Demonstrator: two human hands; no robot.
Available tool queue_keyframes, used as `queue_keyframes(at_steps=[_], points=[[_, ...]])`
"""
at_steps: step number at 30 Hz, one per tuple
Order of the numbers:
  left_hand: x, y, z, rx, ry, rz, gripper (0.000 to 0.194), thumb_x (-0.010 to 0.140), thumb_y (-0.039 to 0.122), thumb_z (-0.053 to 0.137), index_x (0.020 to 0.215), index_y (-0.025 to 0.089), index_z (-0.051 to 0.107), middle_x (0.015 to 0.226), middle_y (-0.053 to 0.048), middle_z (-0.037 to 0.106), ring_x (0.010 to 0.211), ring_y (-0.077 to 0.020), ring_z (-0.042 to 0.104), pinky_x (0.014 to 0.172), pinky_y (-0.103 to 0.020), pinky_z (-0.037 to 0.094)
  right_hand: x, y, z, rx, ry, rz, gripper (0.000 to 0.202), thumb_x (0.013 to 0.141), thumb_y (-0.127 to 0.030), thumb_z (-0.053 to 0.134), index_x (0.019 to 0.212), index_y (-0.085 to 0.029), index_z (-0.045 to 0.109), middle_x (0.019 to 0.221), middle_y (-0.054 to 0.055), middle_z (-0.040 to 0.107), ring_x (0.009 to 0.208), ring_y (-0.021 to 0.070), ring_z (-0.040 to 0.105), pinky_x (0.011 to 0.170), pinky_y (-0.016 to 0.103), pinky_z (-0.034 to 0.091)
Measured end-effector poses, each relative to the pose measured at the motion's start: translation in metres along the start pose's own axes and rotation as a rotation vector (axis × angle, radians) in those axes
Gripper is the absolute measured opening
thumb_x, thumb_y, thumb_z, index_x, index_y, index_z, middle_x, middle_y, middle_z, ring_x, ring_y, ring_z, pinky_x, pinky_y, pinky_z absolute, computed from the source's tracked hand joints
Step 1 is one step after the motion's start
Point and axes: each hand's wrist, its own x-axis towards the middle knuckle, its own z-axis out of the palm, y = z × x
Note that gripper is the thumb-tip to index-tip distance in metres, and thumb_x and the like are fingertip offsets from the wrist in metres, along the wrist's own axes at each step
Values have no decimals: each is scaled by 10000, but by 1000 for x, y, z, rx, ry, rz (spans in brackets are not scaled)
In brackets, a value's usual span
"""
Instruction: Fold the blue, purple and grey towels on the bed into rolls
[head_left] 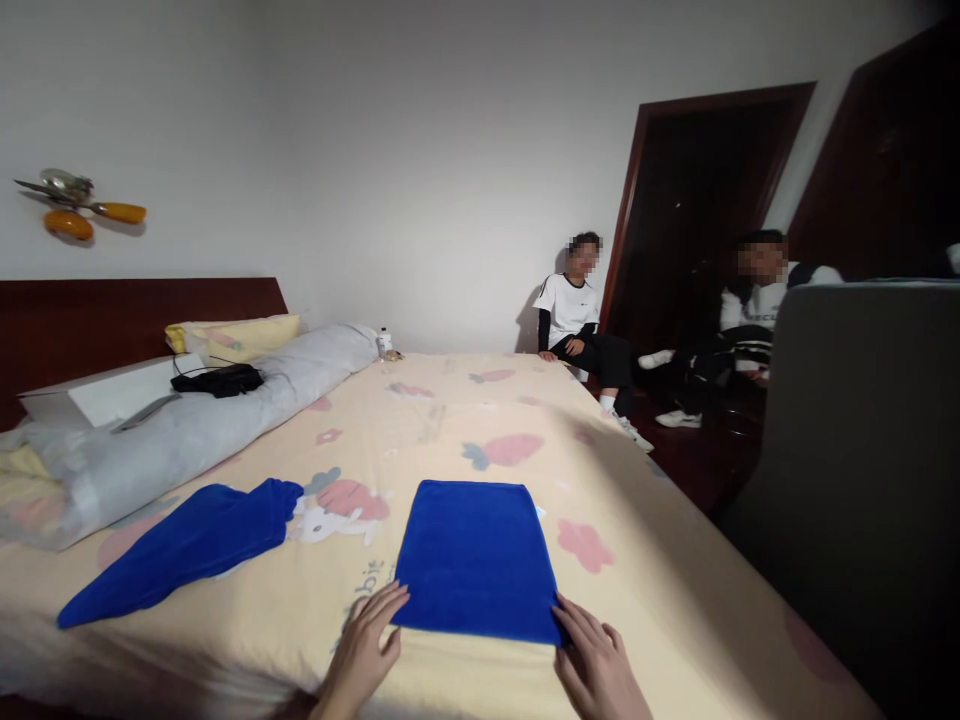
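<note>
A blue cloth [476,560] lies flat as a near-square on the patterned bed sheet [450,400]. At its near left corner is my left hand [369,640], fingers apart, the fingertips touching the edge. My right hand [596,655] is at the near right corner, its fingertips on the cloth's edge and the thumb below; whether it pinches the corner is hard to make out. A second blue cloth [187,550] lies bunched and elongated on the sheet to the left.
A rolled grey-white bundle [217,425] with a black item [217,380] on it runs along the left. A person [570,305] sits at the bed's far right corner, another person [750,310] beyond. A dark chair back [855,450] stands at the right.
</note>
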Motion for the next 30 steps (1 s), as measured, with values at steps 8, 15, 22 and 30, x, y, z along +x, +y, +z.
queue_keyframes(at_steps=[8, 15, 22, 30], points=[[0, 5, 7, 21, 31, -115, 558, 785, 99, 472, 1292, 292, 600, 1309, -17, 643, 1164, -206, 621, 959, -352, 533, 1, 5, 7, 61, 77, -5, 410, 886, -345, 472, 1251, -226, 615, 1294, 93, 634, 1187, 262, 582, 935, 426, 474], [4, 4, -9, -28, -35, -34, 454, 840, 79, 424, 1158, 283, 675, 1199, -19, 707, 1125, -203, 645, 959, -380, 521, 6, -1, -13, 157, 82, 5, 308, 905, -366, 471, 1104, -267, 684, 1255, 82, 652, 1154, 269, 586, 922, 432, 452], [4, 11, -28, -211, 3, -209, 236, 889, 245, 463, 987, 267, 677, 946, -36, 736, 914, -211, 681, 812, -330, 557, 8, -16, -42, 361, -74, 103, 364, 921, -487, 405, 819, -234, 646, 900, 66, 683, 872, 233, 597, 812, 374, 439], [39, 10, 2, 62, 17, -402, 345, 859, 154, 452, 1136, 225, 646, 1101, -75, 712, 1057, -248, 648, 906, -409, 504, 38, -7, -9, 53, 116, 203, 305, 919, -400, 389, 751, -213, 562, 773, 79, 640, 747, 231, 579, 703, 362, 417]])
